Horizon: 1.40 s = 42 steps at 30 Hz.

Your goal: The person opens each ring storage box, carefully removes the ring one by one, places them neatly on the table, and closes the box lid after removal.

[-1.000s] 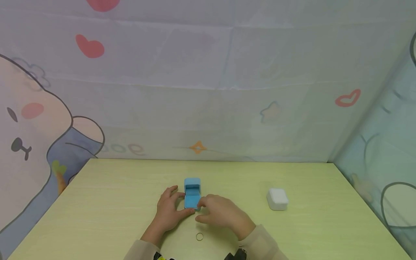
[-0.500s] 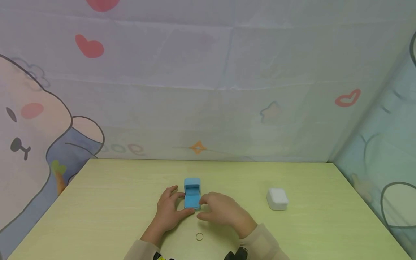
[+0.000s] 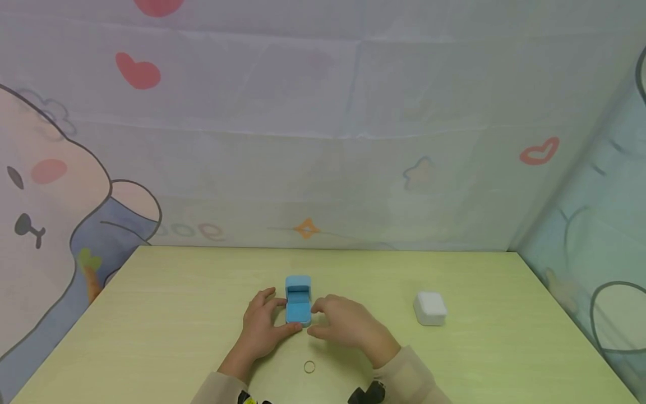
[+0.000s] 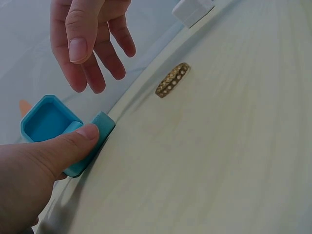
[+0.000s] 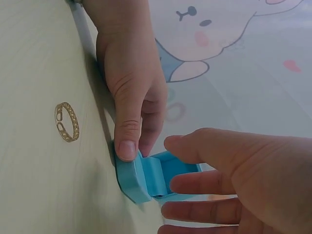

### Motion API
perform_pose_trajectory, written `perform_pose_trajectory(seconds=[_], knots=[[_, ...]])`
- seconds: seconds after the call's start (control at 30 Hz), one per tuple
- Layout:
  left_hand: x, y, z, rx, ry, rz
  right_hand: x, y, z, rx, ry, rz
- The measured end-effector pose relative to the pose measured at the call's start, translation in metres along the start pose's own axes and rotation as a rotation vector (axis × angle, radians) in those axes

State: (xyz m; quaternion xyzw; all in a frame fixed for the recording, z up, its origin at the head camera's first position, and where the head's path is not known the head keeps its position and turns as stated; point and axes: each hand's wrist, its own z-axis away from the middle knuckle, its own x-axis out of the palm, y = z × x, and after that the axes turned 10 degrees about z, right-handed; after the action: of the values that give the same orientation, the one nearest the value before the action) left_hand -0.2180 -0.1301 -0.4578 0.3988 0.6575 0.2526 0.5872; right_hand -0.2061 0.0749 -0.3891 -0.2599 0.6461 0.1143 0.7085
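A light blue ring box (image 3: 299,313) stands on the table with its lid raised, hinge side away from me. My left hand (image 3: 261,328) grips it from the left, thumb along the front edge and fingers at the side. The left wrist view shows that thumb lying on the box base (image 4: 105,126). Just right of the box is my right hand (image 3: 350,324), fingers loosely bent and apart, holding nothing. A thin gold ring (image 3: 309,367) lies on the table in front of both hands; the right wrist view shows its patterned, split band (image 5: 68,122).
A small white box (image 3: 430,308) with rounded corners sits on the pale wooden table (image 3: 494,348) to the right. Behind the table hangs a printed cloth (image 3: 328,168), and another cloth side closes off the right.
My right hand has drawn slightly right and away from the box's front corner. The left hand, box and ring keep their places.
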Motion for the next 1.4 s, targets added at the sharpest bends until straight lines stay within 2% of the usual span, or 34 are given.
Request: perform_pose_trajectory(seconds=[0.63, 1.4], knots=[[0.0, 0.0003, -0.0001, -0.001, -0.007, -0.004, 0.0035, 0.0018, -0.0043, 0.03, 0.053, -0.033], [0.0012, -0.0038, -0.0018, 0.005, -0.011, -0.015, 0.0064, -0.0062, -0.0023, -0.033, 0.008, -0.007]])
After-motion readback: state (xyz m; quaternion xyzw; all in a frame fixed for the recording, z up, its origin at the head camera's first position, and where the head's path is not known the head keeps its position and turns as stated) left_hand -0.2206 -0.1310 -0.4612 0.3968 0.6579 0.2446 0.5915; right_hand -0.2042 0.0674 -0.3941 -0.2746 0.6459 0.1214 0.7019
